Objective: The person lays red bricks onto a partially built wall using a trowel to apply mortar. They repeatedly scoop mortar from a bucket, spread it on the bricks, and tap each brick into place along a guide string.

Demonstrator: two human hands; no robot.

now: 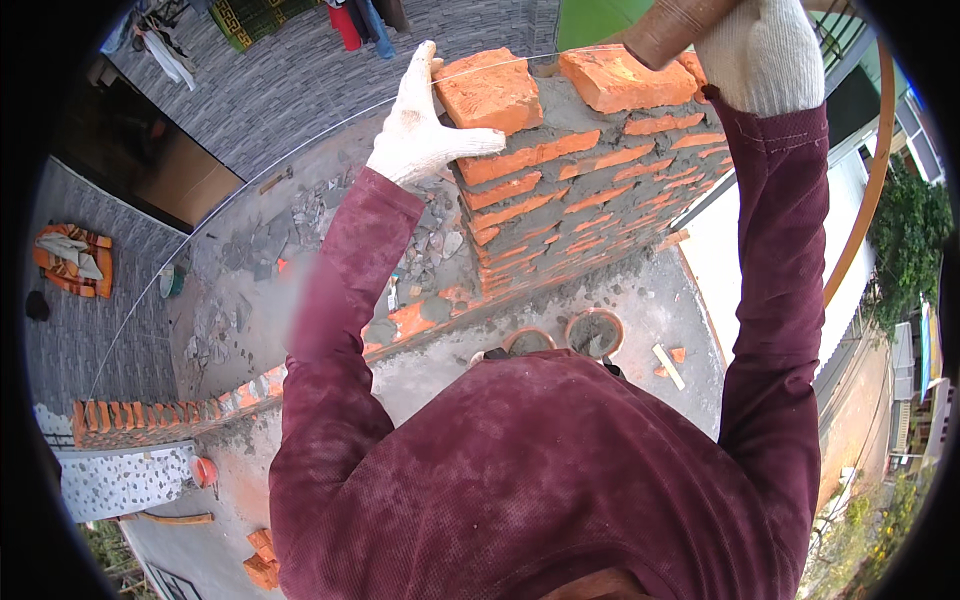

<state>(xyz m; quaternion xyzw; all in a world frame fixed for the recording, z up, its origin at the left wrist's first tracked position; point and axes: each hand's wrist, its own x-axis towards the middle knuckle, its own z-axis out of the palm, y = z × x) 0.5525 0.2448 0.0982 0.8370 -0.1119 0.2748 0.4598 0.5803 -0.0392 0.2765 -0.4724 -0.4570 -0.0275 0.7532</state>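
Observation:
My left hand (421,130), in a white knit glove, is at the near-left end of a brick wall (560,195). Its thumb and fingers spread wide around the corner of an orange brick (490,90) lying on top, seemingly touching it. Higher at the right, my gloved right hand (765,55) is closed around a thick brown wooden handle (680,28). The far end of that tool is out of view. Below the handle, another orange brick (625,80) lies on grey mortar (565,108) along the wall top.
A thin white string (330,137) runs across the wall top. Two mortar-filled buckets (619,345) stand on the floor below, beside a pale strip (668,367). Rubble (437,235) lies behind the wall. A low brick wall (150,415) stretches left; loose bricks (262,560) lie lower left.

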